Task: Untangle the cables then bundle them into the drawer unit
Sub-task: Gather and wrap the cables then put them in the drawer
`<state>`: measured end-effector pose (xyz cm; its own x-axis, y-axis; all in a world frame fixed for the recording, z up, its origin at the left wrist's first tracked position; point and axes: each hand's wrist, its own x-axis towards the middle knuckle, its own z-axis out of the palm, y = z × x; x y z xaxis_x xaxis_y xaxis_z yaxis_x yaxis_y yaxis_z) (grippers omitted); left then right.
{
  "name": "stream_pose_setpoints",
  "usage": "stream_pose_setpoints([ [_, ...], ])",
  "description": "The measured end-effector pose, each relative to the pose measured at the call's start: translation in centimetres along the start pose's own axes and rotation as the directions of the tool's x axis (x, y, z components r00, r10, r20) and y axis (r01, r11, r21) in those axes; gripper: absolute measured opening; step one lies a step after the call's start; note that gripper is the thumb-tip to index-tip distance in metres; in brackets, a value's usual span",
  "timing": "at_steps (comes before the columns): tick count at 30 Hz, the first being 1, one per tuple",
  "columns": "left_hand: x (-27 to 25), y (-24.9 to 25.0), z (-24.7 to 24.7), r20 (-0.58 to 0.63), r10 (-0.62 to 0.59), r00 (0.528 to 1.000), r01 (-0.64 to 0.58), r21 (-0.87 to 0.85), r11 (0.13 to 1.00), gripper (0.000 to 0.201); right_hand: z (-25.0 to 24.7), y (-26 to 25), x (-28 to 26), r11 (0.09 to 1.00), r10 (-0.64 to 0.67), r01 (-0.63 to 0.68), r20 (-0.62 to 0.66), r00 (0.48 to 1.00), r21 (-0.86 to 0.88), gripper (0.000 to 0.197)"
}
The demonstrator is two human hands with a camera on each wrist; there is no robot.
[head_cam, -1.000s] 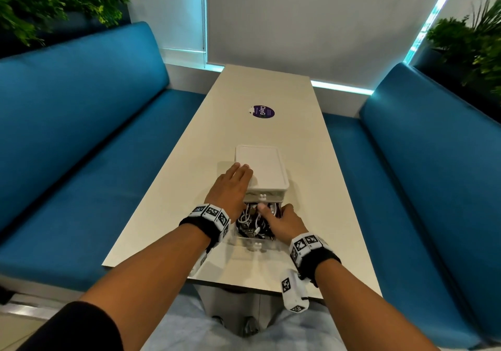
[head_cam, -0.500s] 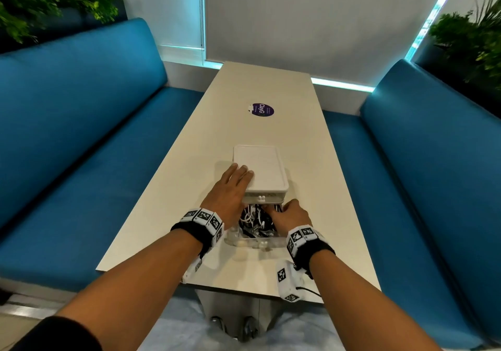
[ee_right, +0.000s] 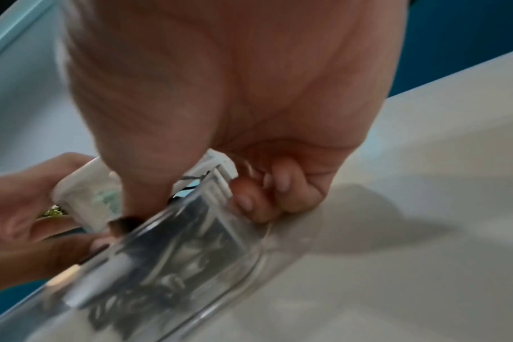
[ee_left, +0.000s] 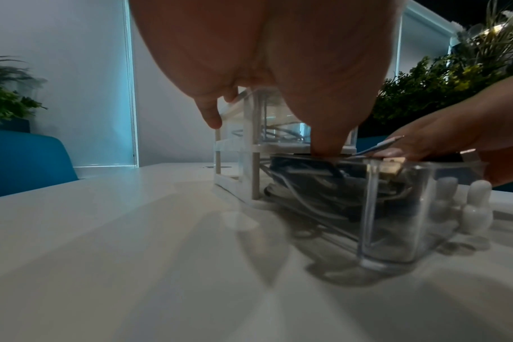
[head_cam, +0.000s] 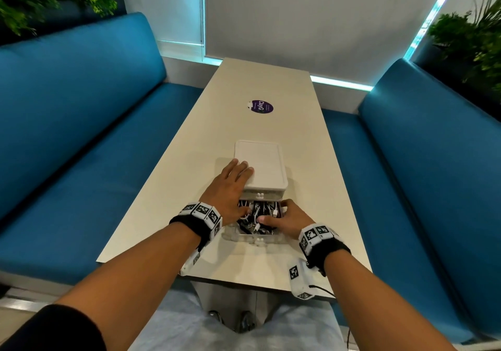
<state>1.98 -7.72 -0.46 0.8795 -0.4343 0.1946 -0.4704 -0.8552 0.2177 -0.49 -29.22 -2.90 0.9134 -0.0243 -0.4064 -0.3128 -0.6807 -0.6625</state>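
Observation:
The white drawer unit (head_cam: 261,166) stands mid-table with its clear lower drawer (head_cam: 252,238) pulled out toward me. Black and white cables (head_cam: 260,213) fill that drawer. My left hand (head_cam: 230,188) lies on the unit's left top edge with straight fingers, and its thumb (ee_left: 325,145) presses down on the cables. My right hand (head_cam: 288,219) sits at the drawer's right side. Its thumb (head_cam: 264,218) lies across the cables, and its fingers (ee_right: 264,192) are curled against the outside of the drawer wall (ee_right: 191,231). The upper drawer (head_cam: 261,195) is closed.
The long beige table (head_cam: 271,85) carries a purple sticker (head_cam: 260,106) beyond the unit. Blue benches (head_cam: 81,139) (head_cam: 423,166) run along both sides. Plants (head_cam: 471,41) stand behind the backrests. The drawer's white knobs (ee_left: 475,208) face me near the table's front edge.
My right hand has shifted from over the drawer's back to its right side, with the thumb now stretched across the cables. The left hand stays on the unit and its thumb now touches the cables.

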Motion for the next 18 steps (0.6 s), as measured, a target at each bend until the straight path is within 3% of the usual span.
stream_pose_setpoints([
  [4,-0.1,0.3,-0.5,0.018,-0.006,1.000,0.007,-0.040,0.999,0.099,0.9,-1.1,-0.4,0.999,0.032,-0.031,-0.114,0.993,0.010,0.089],
  [10,0.0,0.2,-1.3,0.106,-0.026,0.994,0.024,0.019,1.000,0.119,0.7,-2.4,-0.5,0.998,-0.010,-0.008,-0.288,0.958,-0.063,0.070],
  [12,0.1,0.3,-1.3,0.106,-0.047,0.993,0.042,0.045,0.998,0.122,0.6,-2.3,-0.5,0.996,-0.042,0.019,-0.261,0.964,-0.089,0.072],
  [16,0.1,0.8,-0.8,0.076,-0.076,0.994,0.071,0.061,0.996,0.124,-1.0,-1.7,-1.3,0.999,-0.041,0.041,-0.042,0.998,-0.001,0.095],
  [18,0.1,1.0,-0.7,0.073,-0.086,0.994,0.081,0.069,0.994,0.125,-1.7,-1.3,-1.1,0.996,-0.038,0.038,-0.001,0.999,0.076,0.085],
])
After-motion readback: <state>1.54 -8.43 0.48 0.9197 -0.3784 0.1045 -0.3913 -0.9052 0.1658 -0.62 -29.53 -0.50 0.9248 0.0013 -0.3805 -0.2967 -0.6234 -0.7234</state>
